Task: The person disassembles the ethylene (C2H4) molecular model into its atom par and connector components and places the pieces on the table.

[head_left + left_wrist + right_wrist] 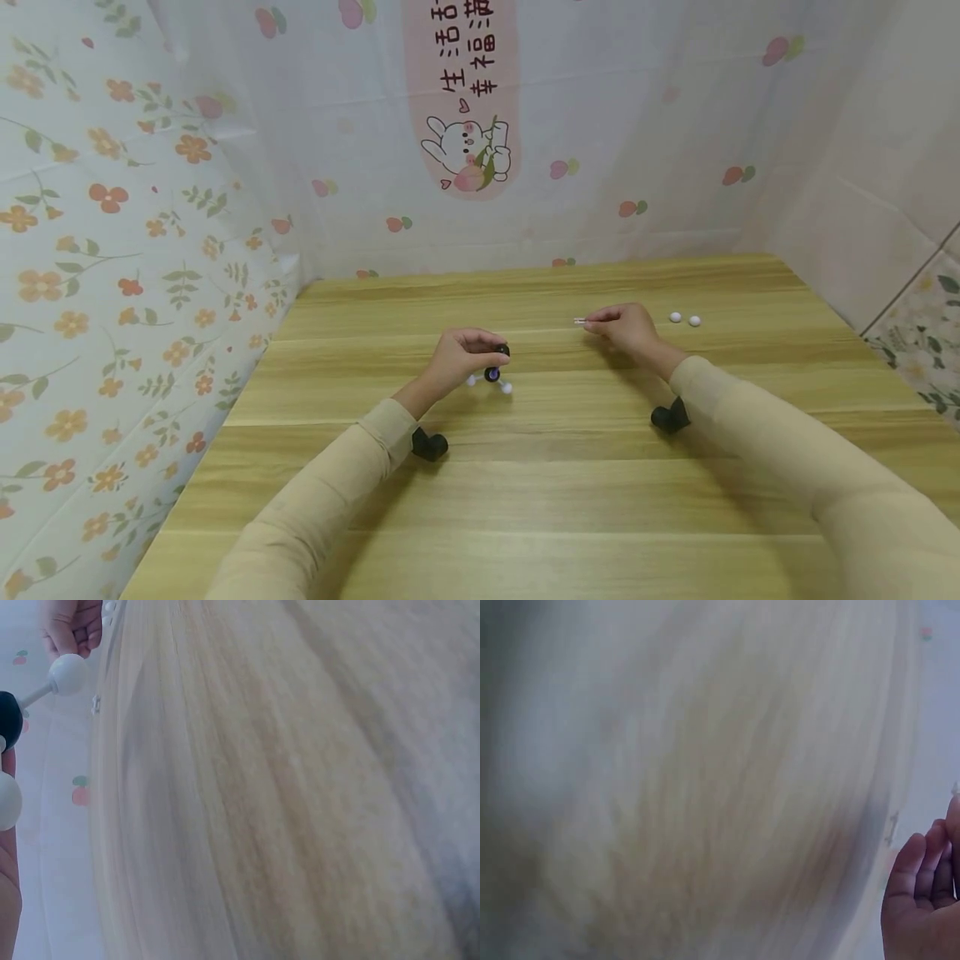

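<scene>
My left hand (468, 354) pinches a ball-and-stick molecular model (492, 374) by its upper black ball. A second black ball sits below, with white balls (507, 388) on short white sticks. In the left wrist view, the model's black ball (9, 721) and white ball (69, 673) show at the left edge. Farther right, my right hand (626, 327) has thumb and index together at small white connector sticks (580, 321). A whitish tip (955, 787) projects from these fingertips in the right wrist view, while white pieces (892, 825) lie on the table beyond.
Two loose white balls (686, 319) lie on the wooden table (525, 500), right of my right hand. Black camera mounts (430, 446) hang under both wrists. A patterned cloth (360, 183) rises along the table's back edge, and a floral cloth (112, 292) stands at the left.
</scene>
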The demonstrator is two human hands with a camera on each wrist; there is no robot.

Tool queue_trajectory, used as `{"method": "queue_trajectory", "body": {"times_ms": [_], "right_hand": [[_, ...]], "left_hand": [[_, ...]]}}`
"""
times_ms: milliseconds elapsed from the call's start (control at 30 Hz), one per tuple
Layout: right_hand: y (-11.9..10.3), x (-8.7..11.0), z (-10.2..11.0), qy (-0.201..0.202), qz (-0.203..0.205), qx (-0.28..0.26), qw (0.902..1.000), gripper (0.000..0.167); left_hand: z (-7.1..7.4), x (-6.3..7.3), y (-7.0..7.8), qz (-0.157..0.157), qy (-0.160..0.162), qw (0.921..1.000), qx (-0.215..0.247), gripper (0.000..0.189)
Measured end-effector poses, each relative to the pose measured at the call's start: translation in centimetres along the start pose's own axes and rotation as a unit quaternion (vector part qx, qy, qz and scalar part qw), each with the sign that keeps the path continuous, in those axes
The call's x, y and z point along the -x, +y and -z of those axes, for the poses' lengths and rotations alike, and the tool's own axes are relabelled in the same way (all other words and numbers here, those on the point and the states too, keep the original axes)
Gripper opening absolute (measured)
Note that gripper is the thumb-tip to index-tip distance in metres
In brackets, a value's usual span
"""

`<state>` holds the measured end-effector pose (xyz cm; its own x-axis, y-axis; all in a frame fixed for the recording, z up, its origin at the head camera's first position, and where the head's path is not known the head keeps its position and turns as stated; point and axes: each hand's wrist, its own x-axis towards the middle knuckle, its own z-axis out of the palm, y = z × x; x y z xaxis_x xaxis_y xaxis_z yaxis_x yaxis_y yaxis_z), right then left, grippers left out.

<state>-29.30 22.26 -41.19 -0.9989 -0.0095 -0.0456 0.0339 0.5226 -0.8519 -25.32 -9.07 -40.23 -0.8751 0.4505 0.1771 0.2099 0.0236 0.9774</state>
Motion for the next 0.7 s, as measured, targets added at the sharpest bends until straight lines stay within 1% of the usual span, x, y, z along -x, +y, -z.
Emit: {"method": "queue_trajectory", "body": {"times_ms": [67, 200, 400, 567, 700], "right_hand": [[0.2, -0.3, 0.2, -0.007, -0.012, 0.001, 0.9999, 0.03], [0.6, -0.8, 0.3, -0.013, -0.023, 0.006, 0.9996, 0.031], [1.0, -1.5, 0.2, -0.022, -0.018, 0.024, 0.9993, 0.031], [0.9, -1.8, 0.1, -0.03, -0.017, 0.044, 0.9984, 0.031], [0.6, -1.8, -0.1, -0.026, -0.014, 0.061, 0.9977, 0.028]], "left_hand": [[0.0, 0.0, 0.0, 0.0, 0.0, 1.0, 0.0, 0.03], [0.0, 0.0, 0.1, -0.001, -0.001, 1.0, 0.002, 0.033], [0.1, 0.0, 0.1, 0.004, 0.001, 1.0, 0.005, 0.033], [0.1, 0.0, 0.0, 0.003, 0.007, 1.0, 0.003, 0.034], [0.1, 0.0, -0.1, 0.006, 0.005, 1.0, 0.006, 0.037]]}}
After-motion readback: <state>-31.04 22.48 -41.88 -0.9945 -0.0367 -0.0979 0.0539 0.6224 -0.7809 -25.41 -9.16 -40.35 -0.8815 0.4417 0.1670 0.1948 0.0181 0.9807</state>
